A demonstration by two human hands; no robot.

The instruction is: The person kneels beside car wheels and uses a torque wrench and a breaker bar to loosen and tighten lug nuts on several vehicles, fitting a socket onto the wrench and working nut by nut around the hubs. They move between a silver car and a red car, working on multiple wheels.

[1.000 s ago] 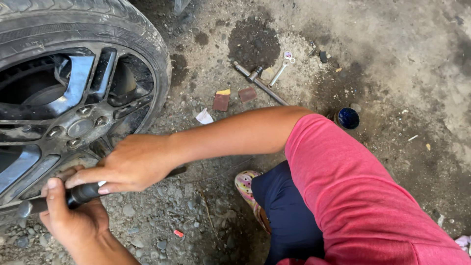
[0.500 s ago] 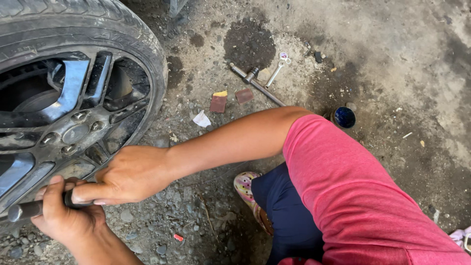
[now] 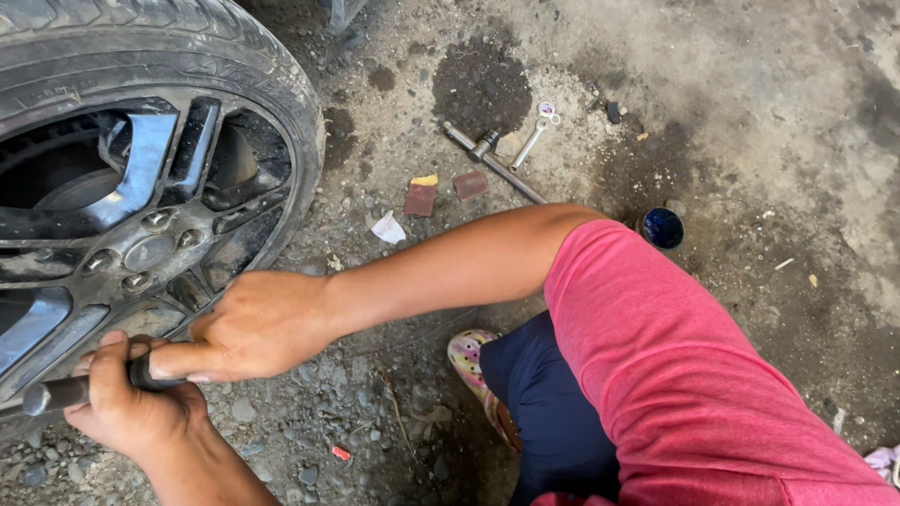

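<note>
The left hand [image 3: 131,408] sits at the lower left of the frame, fingers and thumb clamped around a dark metal wrench handle [image 3: 66,392] that runs out toward the left edge. Just to its right, the right hand [image 3: 258,323] is curled shut, its fingers pressed on the same handle where it meets the left hand's knuckles; the two hands touch. The right forearm stretches from there toward the middle right of the frame, ending in a pink sleeve [image 3: 675,365] that fills the lower right.

Above the hands, in the upper left, stands a car wheel [image 3: 141,234] with a dark alloy rim, several lug nuts ringed around its hub, and a black tyre [image 3: 178,47] wrapping the top. The handle lies across the lower edge of the rim; where its far end sits cannot be told.

Below the forearm, near the bottom centre, a patterned shoe [image 3: 473,361] shows beside dark blue trousers [image 3: 544,412]. The ground [image 3: 769,141] is stained concrete with loose gravel. On it, in the upper middle, lie a long metal bar tool [image 3: 492,161], a small spanner [image 3: 534,136] just beside it, two small reddish blocks [image 3: 441,192], and a scrap of white paper [image 3: 387,228]. A round dark blue cap [image 3: 663,228] rests just beyond the sleeve.
</note>
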